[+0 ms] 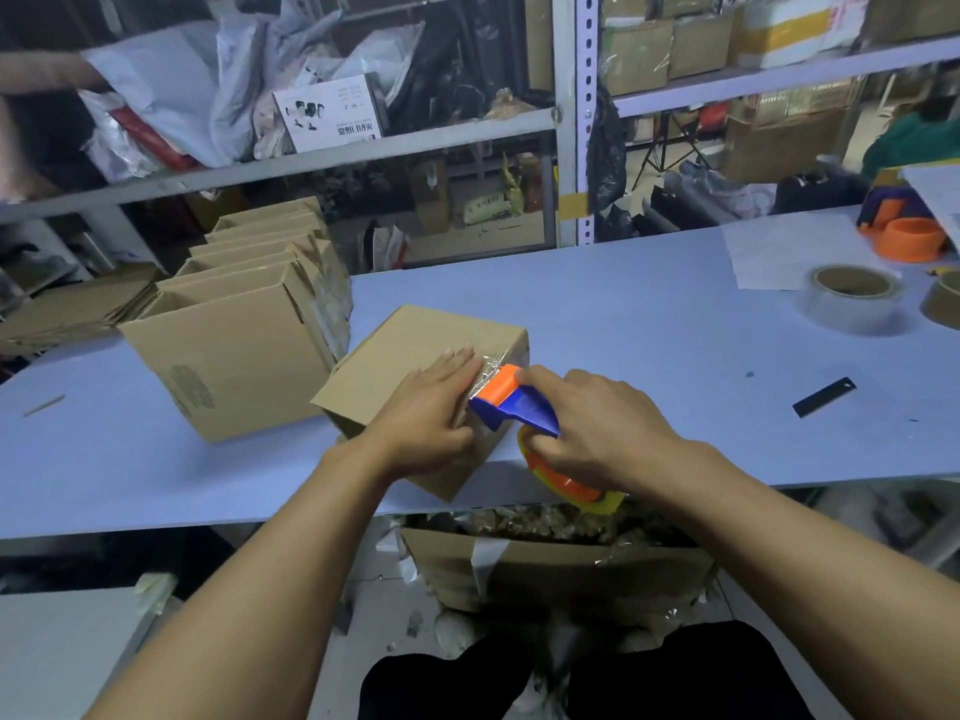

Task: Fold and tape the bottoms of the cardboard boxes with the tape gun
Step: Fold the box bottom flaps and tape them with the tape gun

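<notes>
Both hands work at the near edge of the bench (649, 283), head view only. My left hand (426, 407) lies flat on top of the cardboard box (415, 340), fingers straight and together, pressing the upturned bottom face just left of the tape line; thumb tucked toward the near side. My right hand (602, 428) grips the tape gun (514, 402), fingers curled round its orange roll holder and index finger stretched forward onto the orange head. Blue body of the gun sits between the two hands, its head touching the box top right beside my left fingertips. Short strip of shiny clear tape (491, 366) lies on the box just ahead of the gun head, running toward the far right corner.

Box sits tilted relative to the bench edge, one corner toward me, near corner overhanging or at the edge; cannot tell which.

Left of it, apart: an open upright box (218, 371), and behind that a row of further boxes (270, 241) standing close together. Flat cardboard stack (67, 309) at far left.

Right side of bench: clear tape roll (852, 298), a second roll (943, 298) partly cut off, a second orange-and-blue tape gun (904, 226), a sheet of paper (769, 257), a black blade (824, 397).

Below the bench edge: a carton of scrap (550, 553).
</notes>
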Motion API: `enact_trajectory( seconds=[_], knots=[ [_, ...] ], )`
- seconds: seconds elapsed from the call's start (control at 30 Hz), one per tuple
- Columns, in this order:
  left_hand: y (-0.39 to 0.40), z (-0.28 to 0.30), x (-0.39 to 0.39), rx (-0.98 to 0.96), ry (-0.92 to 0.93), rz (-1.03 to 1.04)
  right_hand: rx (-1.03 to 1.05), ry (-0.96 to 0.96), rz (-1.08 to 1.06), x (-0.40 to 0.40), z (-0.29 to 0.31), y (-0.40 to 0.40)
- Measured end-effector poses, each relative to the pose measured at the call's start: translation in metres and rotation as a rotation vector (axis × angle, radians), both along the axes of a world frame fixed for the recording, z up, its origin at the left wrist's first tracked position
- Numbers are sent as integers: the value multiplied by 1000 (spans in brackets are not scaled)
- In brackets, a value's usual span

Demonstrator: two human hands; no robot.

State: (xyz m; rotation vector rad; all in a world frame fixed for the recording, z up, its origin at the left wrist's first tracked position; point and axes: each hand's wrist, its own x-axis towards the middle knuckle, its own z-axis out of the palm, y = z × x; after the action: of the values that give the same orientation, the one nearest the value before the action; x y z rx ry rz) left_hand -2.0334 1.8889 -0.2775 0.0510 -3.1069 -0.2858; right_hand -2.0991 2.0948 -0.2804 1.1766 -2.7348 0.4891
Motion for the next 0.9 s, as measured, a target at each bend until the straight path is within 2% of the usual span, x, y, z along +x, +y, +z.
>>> enact_trajectory(
  seconds=[0.27, 0.6, 0.9],
  knots=[
    [6, 6, -4, -62, -128, 40, 8, 13, 22, 5, 2, 11],
    [11, 10, -2, 26, -110, 80, 18, 31, 19, 14, 10, 32],
    [10, 12, -1, 118, -102, 99, 107, -51, 39, 10, 18, 52]
  ],
)
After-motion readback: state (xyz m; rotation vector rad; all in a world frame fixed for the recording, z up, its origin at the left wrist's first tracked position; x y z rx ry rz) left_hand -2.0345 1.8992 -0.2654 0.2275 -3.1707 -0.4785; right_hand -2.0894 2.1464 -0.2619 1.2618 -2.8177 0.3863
